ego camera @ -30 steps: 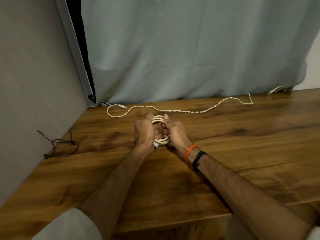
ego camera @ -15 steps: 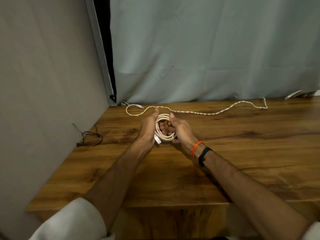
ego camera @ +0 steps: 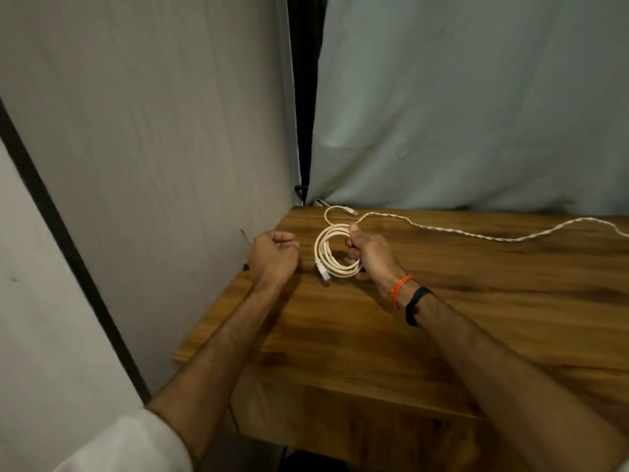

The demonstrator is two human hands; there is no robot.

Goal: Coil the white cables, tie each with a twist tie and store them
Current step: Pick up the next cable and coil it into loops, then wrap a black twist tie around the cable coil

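My right hand (ego camera: 366,253) grips one coiled white cable (ego camera: 335,252) by its right side, thumb on top at the far edge and fingers curled under through the ring. The coil stands tilted on the wooden table (ego camera: 442,328), its open face turned toward my left hand, and one clear plug end (ego camera: 322,270) sticks out at its lower left, pointing down toward me. My left hand (ego camera: 274,255) is just beside the coil, apart from it, loosely curled into a half fist with the knuckles up and nothing in it that I can see. Both forearms reach forward from me, the left over the table's left edge. On my right wrist sit two bands, one orange (ego camera: 401,289) and one black (ego camera: 416,305).

Beyond my right thumb lies a second cable (ego camera: 476,234), a twisted white one, uncoiled. Its long run stretches from near my thumb away to the right, and its near end loops round behind the coil to a small plug pointing right. A thin dark wire (ego camera: 245,237) pokes out just left of my left hand, against the wall (ego camera: 153,148).
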